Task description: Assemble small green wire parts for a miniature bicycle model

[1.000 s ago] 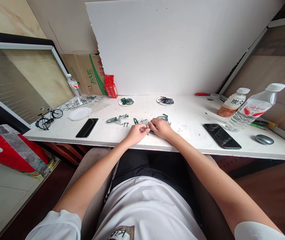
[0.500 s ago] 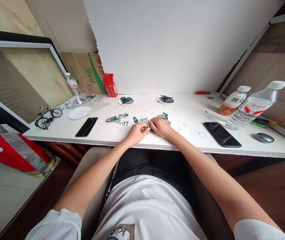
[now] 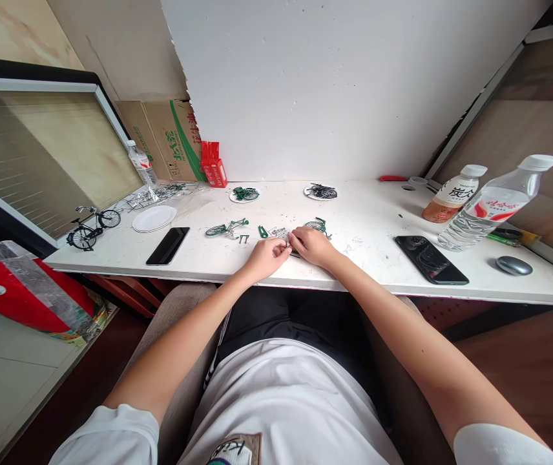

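My left hand (image 3: 269, 257) and my right hand (image 3: 311, 245) meet over the front part of the white table (image 3: 228, 261). Both are closed, fingertips together around something small that I cannot make out. A dark flat piece shows partly under my right fingers. Just beyond the hands lie a small green part (image 3: 262, 231) and some grey model parts (image 3: 278, 232). A partly built green model bicycle (image 3: 227, 228) is left of them, with a small green piece (image 3: 243, 239) below it. Right of the hands is a green wheel part (image 3: 318, 225).
Two plates at the back hold green parts (image 3: 245, 194) and black parts (image 3: 322, 192). A black model bicycle (image 3: 93, 227), a white plate (image 3: 154, 219) and a phone (image 3: 168, 246) are left. Another phone (image 3: 430, 259), bottles (image 3: 497, 200) and a mouse (image 3: 513, 265) stand or lie right.
My hands stay in the same place, with only a slight shift of the fingers. Nothing else on the table has visibly moved.
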`<state>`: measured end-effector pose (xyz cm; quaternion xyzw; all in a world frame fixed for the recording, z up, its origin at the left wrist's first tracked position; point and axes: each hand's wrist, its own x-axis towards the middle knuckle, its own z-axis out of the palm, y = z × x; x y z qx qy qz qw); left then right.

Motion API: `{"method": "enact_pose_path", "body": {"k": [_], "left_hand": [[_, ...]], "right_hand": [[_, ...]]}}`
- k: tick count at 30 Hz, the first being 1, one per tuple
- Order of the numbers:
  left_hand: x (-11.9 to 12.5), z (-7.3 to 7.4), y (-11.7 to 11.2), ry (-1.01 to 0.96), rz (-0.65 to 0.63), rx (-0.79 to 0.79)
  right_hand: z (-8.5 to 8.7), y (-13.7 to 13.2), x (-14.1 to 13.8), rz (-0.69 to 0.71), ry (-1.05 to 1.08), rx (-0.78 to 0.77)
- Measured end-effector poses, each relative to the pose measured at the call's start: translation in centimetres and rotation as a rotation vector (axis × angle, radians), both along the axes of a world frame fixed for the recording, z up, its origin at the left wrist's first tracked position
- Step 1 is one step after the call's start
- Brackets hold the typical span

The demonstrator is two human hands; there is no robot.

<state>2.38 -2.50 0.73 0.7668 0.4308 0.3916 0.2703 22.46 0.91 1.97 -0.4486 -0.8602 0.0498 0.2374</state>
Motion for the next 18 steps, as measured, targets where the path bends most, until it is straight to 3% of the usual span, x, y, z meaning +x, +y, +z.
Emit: {"method": "enact_pose_path", "body": {"k": [18], "left_hand": [[-0.03,0.06,-0.05,0.023,0.009,0.01]], "right_hand": [[0.06,-0.1,-0.1,-0.014,0.002,-0.02]]}}
